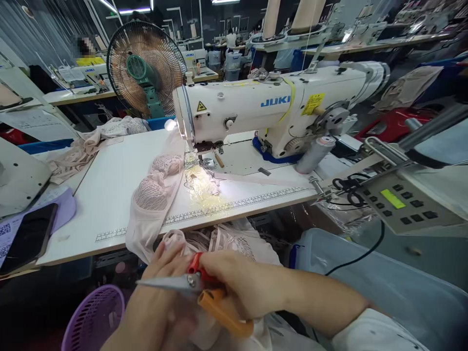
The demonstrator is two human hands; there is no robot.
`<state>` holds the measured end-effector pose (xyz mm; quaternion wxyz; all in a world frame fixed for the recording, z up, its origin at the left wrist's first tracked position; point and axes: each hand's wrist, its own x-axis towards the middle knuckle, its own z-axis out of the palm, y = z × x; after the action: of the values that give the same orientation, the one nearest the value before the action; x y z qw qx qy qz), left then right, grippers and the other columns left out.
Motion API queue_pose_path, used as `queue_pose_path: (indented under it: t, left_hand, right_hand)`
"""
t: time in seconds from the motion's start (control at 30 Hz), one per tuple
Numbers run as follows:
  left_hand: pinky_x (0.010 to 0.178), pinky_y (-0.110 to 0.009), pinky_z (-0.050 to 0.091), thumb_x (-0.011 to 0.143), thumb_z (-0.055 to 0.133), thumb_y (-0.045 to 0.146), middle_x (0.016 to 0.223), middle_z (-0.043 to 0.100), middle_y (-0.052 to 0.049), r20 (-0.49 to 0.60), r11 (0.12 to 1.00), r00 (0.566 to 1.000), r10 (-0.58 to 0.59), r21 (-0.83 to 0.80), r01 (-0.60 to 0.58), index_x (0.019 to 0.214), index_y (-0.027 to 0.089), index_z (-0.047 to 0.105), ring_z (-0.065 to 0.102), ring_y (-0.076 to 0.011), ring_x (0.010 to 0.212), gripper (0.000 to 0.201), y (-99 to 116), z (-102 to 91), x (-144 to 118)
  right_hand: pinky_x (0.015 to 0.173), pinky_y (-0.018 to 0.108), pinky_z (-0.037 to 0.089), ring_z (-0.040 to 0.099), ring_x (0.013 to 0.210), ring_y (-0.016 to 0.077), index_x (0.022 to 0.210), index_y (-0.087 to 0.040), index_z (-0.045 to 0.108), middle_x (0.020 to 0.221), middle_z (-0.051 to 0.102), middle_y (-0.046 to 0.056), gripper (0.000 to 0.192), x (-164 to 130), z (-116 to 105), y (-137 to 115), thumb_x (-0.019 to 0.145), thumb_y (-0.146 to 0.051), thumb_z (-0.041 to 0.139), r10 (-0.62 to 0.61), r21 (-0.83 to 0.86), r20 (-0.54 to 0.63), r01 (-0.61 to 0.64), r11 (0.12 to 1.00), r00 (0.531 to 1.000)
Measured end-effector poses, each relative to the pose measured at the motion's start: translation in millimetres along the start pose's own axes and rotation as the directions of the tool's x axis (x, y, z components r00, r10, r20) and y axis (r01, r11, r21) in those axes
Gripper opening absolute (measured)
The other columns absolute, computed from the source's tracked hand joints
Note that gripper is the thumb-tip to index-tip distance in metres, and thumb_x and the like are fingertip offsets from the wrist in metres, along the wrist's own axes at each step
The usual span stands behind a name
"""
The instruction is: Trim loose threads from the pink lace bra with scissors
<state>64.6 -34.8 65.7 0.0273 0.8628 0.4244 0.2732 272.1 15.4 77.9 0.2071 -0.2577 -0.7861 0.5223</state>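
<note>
My right hand (pixel 239 278) is closed round a pair of scissors (pixel 173 282) with red and orange handles. The blades point left and lie across the back of my left hand (pixel 157 287); whether they are parted is unclear. My left hand's fingers bend onto a pale pink lace bra (pixel 234 242) bunched in my lap below the table edge. Part of the pink lacework (pixel 151 192), with cups showing, lies up over the table toward the needle. My left fingertips are partly hidden in the cloth, and the lower area is blurred.
A white JUKI sewing machine (pixel 241 105) stands on the white table (pixel 109 180), its lamp lighting a taped patch. A control panel (pixel 402 200) juts in at right above a blue plastic bin (pixel 351 258). A phone (pixel 29 236), purple basket (pixel 97 317) and fan (pixel 146 68) are leftward.
</note>
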Motion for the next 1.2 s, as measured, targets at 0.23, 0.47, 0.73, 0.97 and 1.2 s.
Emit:
queue_pose_path:
  t: [0.23, 0.47, 0.73, 0.97, 1.2]
  left_hand:
    - [0.048, -0.023, 0.045, 0.088, 0.049, 0.03, 0.06, 0.064, 0.0, 0.218, 0.993, 0.971, 0.097, -0.093, -0.079, 0.083, 0.023, 0.062, 0.059, -0.0149, 0.052, 0.016, -6.6, -21.2, 14.9]
    - [0.051, -0.013, 0.049, 0.084, 0.054, 0.032, 0.067, 0.067, 0.007, 0.406, 0.942, 0.909, -0.092, -0.261, 0.212, 0.083, 0.027, 0.064, 0.064, -0.0111, 0.055, 0.012, -64.0, -23.6, -22.9]
    - [0.055, -0.021, 0.052, 0.087, 0.047, 0.04, 0.079, 0.064, 0.001, 0.465, 0.985, 0.877, -0.121, -0.054, 0.164, 0.084, 0.023, 0.062, 0.064, -0.0169, 0.066, 0.023, -88.6, 19.4, -18.9]
    - [0.082, -0.025, 0.049, 0.086, 0.05, 0.012, 0.102, 0.062, -0.006, 0.288, 0.953, 0.95, 0.12, -0.301, -0.029, 0.103, 0.02, 0.055, 0.059, -0.0166, 0.096, 0.018, -21.6, 47.2, 34.2]
    - [0.062, -0.022, 0.046, 0.085, 0.053, 0.02, 0.075, 0.062, -0.001, 0.409, 0.839, 0.906, -0.113, -0.449, 0.307, 0.078, 0.02, 0.057, 0.057, -0.0132, 0.07, 0.007, -11.3, 63.8, 50.5]
  right_hand:
    - [0.042, 0.019, 0.024, 0.029, 0.047, 0.0071, 0.061, -0.02, 0.034, 0.054, 0.034, -0.007, 0.029, -18.0, -26.0, 3.6, 0.074, -0.022, 0.06, 0.046, -0.122, 0.252, -0.016, 0.992, 0.967]
    - [0.052, 0.022, 0.027, 0.034, 0.056, 0.009, 0.066, -0.019, 0.04, 0.064, 0.041, -0.004, 0.022, -33.1, -60.8, 32.1, 0.08, -0.025, 0.056, 0.112, -0.28, 0.178, -0.058, 0.958, 0.978]
    - [0.05, 0.023, 0.023, 0.027, 0.053, 0.009, 0.064, -0.021, 0.027, 0.061, 0.035, -0.005, 0.029, -21.2, -68.1, 56.8, 0.077, -0.017, 0.053, 0.148, -0.441, 0.054, -0.109, 0.891, 0.987]
    - [0.053, 0.022, 0.027, 0.033, 0.056, 0.0082, 0.066, -0.02, 0.029, 0.063, 0.037, -0.006, 0.029, -11.5, -63.8, 41.6, 0.077, -0.023, 0.055, 0.081, -0.32, 0.166, -0.024, 0.947, 0.983]
    - [0.054, 0.023, 0.029, 0.04, 0.059, 0.0095, 0.069, -0.019, 0.034, 0.066, 0.044, -0.004, 0.024, -7.1, -69.6, 42.5, 0.075, -0.019, 0.058, 0.124, -0.311, 0.199, -0.057, 0.949, 0.972]
